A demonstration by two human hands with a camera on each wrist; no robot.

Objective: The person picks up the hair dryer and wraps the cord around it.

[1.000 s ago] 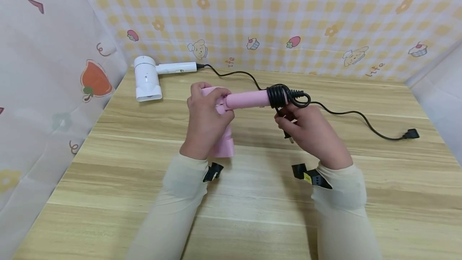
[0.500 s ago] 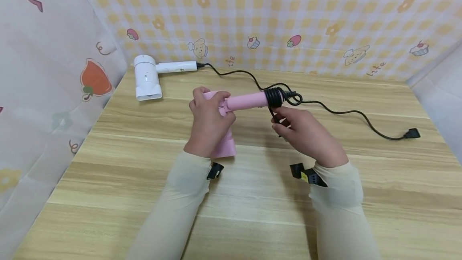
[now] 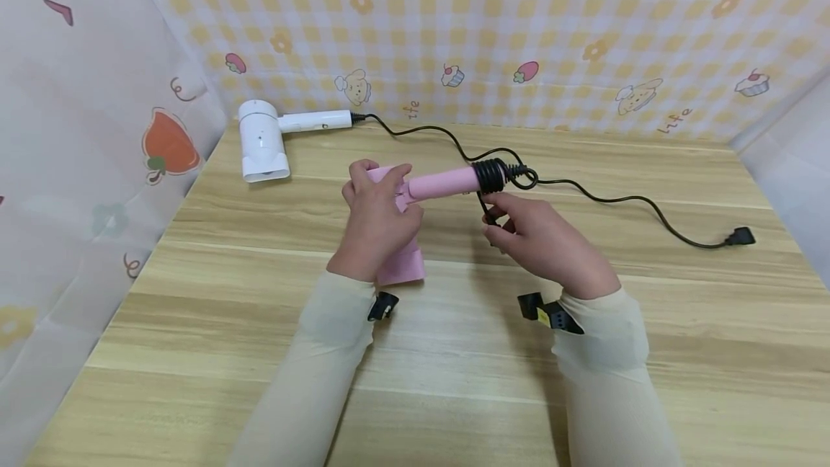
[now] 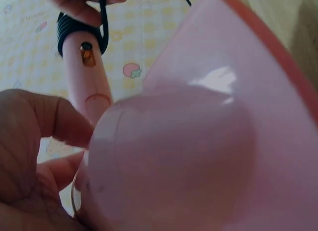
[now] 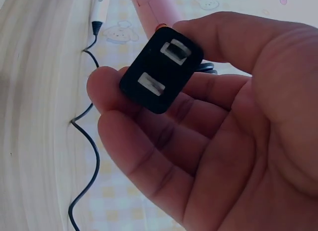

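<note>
My left hand (image 3: 372,225) grips the head of a pink hair dryer (image 3: 444,183), whose handle points right, held above the table. Black cord (image 3: 489,176) is wound in several tight turns round the handle's end, with a small loop sticking out beyond it. Just below those turns, my right hand (image 3: 541,243) pinches the cord's black plug (image 5: 161,69) between thumb and fingers. Two flat metal prongs face the camera in the right wrist view. Up close in the left wrist view, the dryer's wide nozzle (image 4: 198,136) hides most of the left fingers.
A white hair dryer (image 3: 262,139) lies at the back left of the wooden table (image 3: 454,409). Its thin black cord (image 3: 622,199) runs behind the pink dryer to a black plug (image 3: 740,236) at the right. A checked yellow backdrop (image 3: 493,34) stands behind.
My right hand has shifted left and slightly down with the plug. The pink dryer has lowered a little, and the loop at its handle end looks smaller. The white dryer stays put.
</note>
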